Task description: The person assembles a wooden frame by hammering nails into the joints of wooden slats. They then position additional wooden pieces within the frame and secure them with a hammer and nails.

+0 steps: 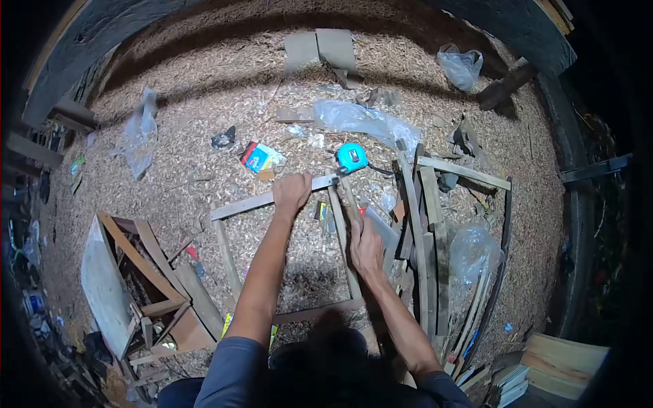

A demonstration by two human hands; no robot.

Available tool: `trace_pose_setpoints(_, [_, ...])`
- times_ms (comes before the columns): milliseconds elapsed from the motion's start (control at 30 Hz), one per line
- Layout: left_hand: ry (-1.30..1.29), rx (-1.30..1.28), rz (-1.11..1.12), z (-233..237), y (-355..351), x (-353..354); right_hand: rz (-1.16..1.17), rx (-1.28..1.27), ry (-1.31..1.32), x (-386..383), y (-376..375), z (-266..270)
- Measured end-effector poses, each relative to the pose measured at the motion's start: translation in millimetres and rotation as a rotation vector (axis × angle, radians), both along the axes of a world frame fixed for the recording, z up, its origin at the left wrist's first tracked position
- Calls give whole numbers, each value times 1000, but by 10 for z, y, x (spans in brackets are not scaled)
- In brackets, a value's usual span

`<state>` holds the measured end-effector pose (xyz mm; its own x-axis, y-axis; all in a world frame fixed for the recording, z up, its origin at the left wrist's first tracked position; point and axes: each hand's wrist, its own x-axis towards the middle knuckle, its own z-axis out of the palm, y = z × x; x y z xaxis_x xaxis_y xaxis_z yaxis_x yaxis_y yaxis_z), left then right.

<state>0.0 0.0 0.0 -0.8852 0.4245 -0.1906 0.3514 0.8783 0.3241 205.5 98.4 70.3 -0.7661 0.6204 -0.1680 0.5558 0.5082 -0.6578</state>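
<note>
A rectangular frame of thin wooden slats (pixel 228 262) lies on a floor of wood shavings. My left hand (pixel 292 192) is closed over the frame's top slat (pixel 245 204), near its right corner. My right hand (pixel 366 246) grips a thin wooden stick or handle (pixel 350 197) that runs up along the frame's right slat (pixel 350 279) to that same corner; I cannot tell what tool it is. A turquoise tape measure (pixel 352 158) sits just beyond the corner. Something small and red (pixel 362 211) shows above my right hand.
A pile of loose slats (pixel 423 224) and a clear plastic bag (pixel 471 250) lie to the right. Plastic sheeting (pixel 367 122) and a colourful packet (pixel 258 158) lie beyond the frame. A wooden carcass with a white panel (pixel 105 285) stands at left; stacked boards (pixel 561 360) lie lower right.
</note>
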Motion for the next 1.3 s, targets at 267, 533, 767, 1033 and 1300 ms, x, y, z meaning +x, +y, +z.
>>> trace_pose_setpoints(267, [-7,27,-8,-55,-5,10,170,127,-209,-29,105,-186])
trace_pose_setpoints(533, [-48,-5,-10,-32,12,-3,133,114,3,-43,73,-160])
trace_pose_setpoints(767, [-39,3,-3,-32,30,-30,127,130,33,-102,88,272])
trace_pose_setpoints(1033, [-17,-10,-4,-59,20,-35,180,172,-112,-161,198,129])
trace_pose_setpoints(1300, [12,-7,-36,-34,16,-36,139,218,-97,-113,337,-207])
